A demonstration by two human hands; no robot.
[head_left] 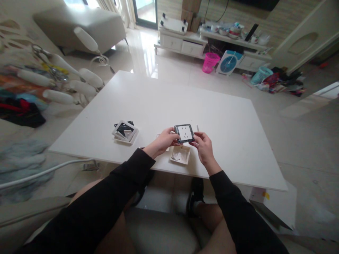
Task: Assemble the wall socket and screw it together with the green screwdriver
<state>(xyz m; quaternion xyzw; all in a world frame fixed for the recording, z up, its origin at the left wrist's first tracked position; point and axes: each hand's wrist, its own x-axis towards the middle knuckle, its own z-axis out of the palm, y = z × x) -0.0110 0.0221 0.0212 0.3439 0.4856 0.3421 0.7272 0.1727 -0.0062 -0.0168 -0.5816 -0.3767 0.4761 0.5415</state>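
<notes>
Both hands hold a square wall socket (184, 133) with a dark frame and a white face, raised a little above the white table (225, 123). My left hand (164, 140) grips its left edge with closed fingers. My right hand (203, 145) pinches its right edge. Directly under the hands lies a white square cover plate (180, 155), back side up. A thin white stick-like item (197, 128) lies just right of the socket.
A small stack of socket frames and plates (125, 132) sits on the table to the left. A white rack of pegs (66, 83) stands beyond the table's left edge. A pink basket (210, 62) and a fan (228, 62) are on the floor far behind.
</notes>
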